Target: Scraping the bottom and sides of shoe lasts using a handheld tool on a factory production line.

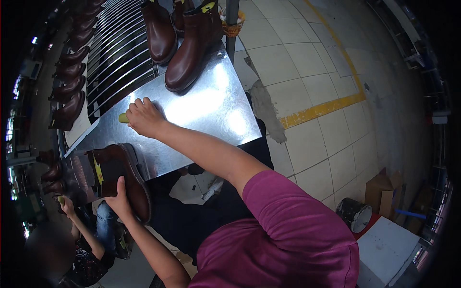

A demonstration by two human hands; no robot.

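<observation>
My left hand (119,202) grips a dark brown ankle boot (136,185) at the table's near left edge. The thumb lies along the boot's shaft, and the other fingers are mostly hidden beneath it. Yellow shows at the boot's opening. My right hand (145,118) reaches across the shiny metal tabletop (221,108), its fingers curled around a small yellow-green pad (123,118). Most of that pad is covered by the hand, so its exact kind cannot be made out. Beyond the right hand stand brown boots (185,62), upright on the metal top.
A rack of metal bars (122,53) runs away from the tabletop. Along its left side stands a row of brown boots (69,113). At lower left, a co-worker's hand (68,207) holds a similar yellow-green piece. Cartons (382,192) and a bucket (354,216) stand at right.
</observation>
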